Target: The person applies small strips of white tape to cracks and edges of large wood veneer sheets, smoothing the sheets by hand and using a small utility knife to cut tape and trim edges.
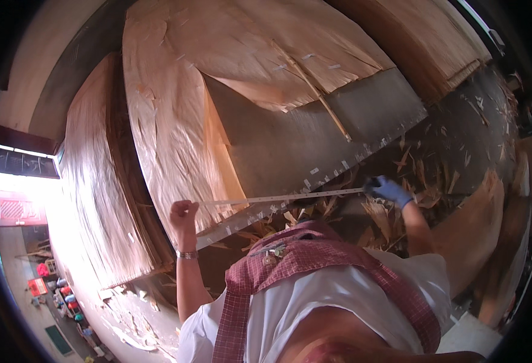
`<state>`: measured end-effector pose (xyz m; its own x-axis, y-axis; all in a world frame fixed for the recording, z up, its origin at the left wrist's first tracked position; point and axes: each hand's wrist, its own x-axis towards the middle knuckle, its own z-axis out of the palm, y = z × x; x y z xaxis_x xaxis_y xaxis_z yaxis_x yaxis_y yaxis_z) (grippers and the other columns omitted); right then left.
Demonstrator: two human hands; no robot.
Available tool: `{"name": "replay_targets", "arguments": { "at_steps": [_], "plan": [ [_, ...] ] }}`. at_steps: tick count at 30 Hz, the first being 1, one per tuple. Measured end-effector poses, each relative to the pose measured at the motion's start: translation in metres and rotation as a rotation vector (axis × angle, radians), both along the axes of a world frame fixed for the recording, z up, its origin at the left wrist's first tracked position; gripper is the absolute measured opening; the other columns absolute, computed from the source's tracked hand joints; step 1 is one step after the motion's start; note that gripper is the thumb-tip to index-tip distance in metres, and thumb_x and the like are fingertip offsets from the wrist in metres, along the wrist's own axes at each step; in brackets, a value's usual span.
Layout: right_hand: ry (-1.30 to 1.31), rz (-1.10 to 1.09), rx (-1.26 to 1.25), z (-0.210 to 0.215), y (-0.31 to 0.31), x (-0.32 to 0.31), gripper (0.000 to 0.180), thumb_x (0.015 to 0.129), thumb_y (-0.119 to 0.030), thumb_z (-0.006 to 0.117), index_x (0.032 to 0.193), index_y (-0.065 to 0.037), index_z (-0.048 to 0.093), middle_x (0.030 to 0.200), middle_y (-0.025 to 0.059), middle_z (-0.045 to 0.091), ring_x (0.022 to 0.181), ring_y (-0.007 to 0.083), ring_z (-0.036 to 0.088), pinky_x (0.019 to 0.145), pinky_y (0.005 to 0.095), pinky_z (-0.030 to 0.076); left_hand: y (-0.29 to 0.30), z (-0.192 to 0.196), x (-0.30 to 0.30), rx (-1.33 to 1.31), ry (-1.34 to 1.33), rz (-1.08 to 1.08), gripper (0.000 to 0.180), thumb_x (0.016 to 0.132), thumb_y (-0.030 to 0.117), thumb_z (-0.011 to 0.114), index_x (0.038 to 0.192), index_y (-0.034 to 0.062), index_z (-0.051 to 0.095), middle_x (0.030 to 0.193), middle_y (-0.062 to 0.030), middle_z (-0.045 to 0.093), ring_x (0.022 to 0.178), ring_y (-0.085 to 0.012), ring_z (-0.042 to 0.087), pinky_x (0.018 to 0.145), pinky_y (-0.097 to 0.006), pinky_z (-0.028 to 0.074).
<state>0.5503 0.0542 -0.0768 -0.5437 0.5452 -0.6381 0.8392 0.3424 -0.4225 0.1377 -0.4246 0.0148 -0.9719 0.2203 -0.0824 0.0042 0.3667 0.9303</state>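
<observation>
A pale tape measure with marks along it is stretched nearly level in front of my body. My bare left hand, with a bracelet at the wrist, pinches its left end beside the near edge of a thin wood veneer sheet. At the other end my right hand, in a blue glove, is closed around the dark case. The veneer has a torn, folded edge and lies over a grey surface beyond the tape. Across both rests a thin wooden stick.
Stacked veneer stands on the left, and another stack at the far right. Veneer scraps litter the floor beneath the tape. A large loose veneer piece leans at the right. Assorted items stand at the lower left.
</observation>
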Motion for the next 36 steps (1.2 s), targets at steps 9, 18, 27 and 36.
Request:
{"name": "replay_targets", "arguments": {
  "at_steps": [9,18,27,36],
  "plan": [
    [1.112,0.399,-0.061,0.068,-0.081,-0.2,0.03,0.096,-0.011,0.06,0.125,-0.008,0.058,0.111,0.0143,0.068,0.096,0.0256,0.066,0.079,0.0359,0.053,0.165,0.057,0.05,-0.1,-0.276,-0.592,0.014,0.085,0.006,0.074,0.095,0.0017,0.064,0.087,-0.0015,0.066,0.081,-0.0079,0.063,0.072,-0.023,0.051],
    [0.647,0.255,-0.819,0.152,-0.071,-0.311,0.015,0.094,-0.01,0.063,0.108,-0.004,0.066,0.086,-0.0009,0.068,0.073,0.0076,0.062,0.059,0.0222,0.049,0.173,0.062,-0.045,0.215,-0.258,-0.555,0.024,0.086,0.011,0.076,0.104,0.0011,0.063,0.092,-0.0031,0.069,0.078,-0.0067,0.062,0.07,-0.022,0.049],
    [0.872,0.692,1.28,0.355,0.078,-0.557,0.017,0.092,-0.014,0.059,0.107,-0.008,0.066,0.096,0.0143,0.07,0.09,0.035,0.067,0.077,0.0392,0.054,0.13,-0.02,-0.406,-0.911,0.484,-0.272,0.052,0.091,0.024,0.062,0.138,0.0057,0.048,0.148,-0.0114,0.044,0.137,-0.0304,0.04,0.11,-0.05,0.033],
    [0.871,0.544,0.544,0.24,0.014,-0.838,0.03,0.093,-0.023,0.064,0.117,-0.005,0.063,0.09,0.0088,0.071,0.077,0.0157,0.069,0.065,0.0301,0.052,0.158,-0.167,-0.604,-0.752,0.565,-0.008,0.054,0.097,0.028,0.046,0.146,0.0064,0.042,0.156,-0.0111,0.035,0.144,-0.0297,0.031,0.117,-0.049,0.024]
  ]
}}
